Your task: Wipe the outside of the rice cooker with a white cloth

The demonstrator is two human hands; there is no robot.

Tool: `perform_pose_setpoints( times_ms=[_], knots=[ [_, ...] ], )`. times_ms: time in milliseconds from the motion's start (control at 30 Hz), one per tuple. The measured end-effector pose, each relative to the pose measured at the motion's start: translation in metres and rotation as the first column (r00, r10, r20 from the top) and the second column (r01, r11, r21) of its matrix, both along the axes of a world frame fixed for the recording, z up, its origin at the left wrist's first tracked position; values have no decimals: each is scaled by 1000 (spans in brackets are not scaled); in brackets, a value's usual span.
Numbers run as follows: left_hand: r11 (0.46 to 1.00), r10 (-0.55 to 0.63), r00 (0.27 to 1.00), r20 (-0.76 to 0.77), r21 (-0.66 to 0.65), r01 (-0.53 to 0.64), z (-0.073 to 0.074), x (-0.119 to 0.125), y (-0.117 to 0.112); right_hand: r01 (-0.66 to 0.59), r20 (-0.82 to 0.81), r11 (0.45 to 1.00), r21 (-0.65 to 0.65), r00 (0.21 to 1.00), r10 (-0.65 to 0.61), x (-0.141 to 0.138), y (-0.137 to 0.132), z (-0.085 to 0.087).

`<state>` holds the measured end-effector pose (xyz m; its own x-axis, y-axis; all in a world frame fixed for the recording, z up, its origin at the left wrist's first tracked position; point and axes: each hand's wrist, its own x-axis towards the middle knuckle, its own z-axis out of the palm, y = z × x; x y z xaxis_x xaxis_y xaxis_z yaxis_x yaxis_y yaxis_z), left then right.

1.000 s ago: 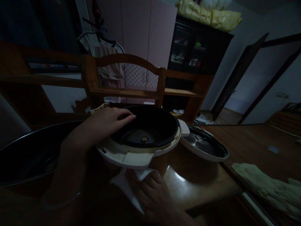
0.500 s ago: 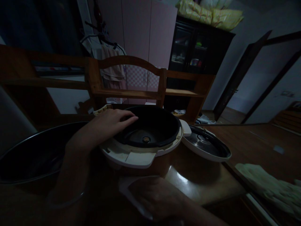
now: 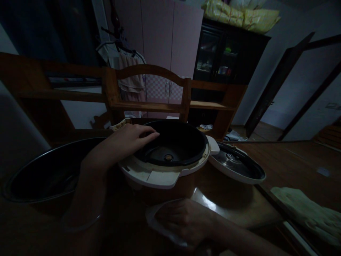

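On the table [image 3: 239, 211], the right grip [image 3: 188, 220] is clutching a white cloth [image 3: 153, 214] before the open cooker [image 3: 163, 179], while the left grip [image 3: 129, 139] is resting over the cooker's rim, its closure impossible to tell.

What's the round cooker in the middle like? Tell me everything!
The cooker stands upright and open on the table. Its pale, plastic-looking rim looks stained, with a front tab and a right handle. Inside it's black, with a round piece at the bottom. The left hand rests on its left edge.
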<state>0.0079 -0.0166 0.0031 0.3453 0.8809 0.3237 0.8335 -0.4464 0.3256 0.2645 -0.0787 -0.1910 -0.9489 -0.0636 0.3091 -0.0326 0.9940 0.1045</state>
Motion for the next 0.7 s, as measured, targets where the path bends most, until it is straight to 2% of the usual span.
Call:
perform_pose_setpoints(
  times_ms=[167,333,567,700],
  knots=[
    [1000,-19,1000,16,-1,19,-1,-1,-1,-80,-33,997,1,996,80,5,9,-8],
    [999,-40,999,26,-7,40,0,-2,0,-119,-14,992,30,993,119,20,15,-9],
    [999,-22,1000,15,-27,22,2,-1,-2,-88,40,993,74,996,85,50,18,-9],
    [999,-31,999,24,-8,31,2,-1,-2,-76,52,994,82,996,72,61,18,-4]
  ],
)
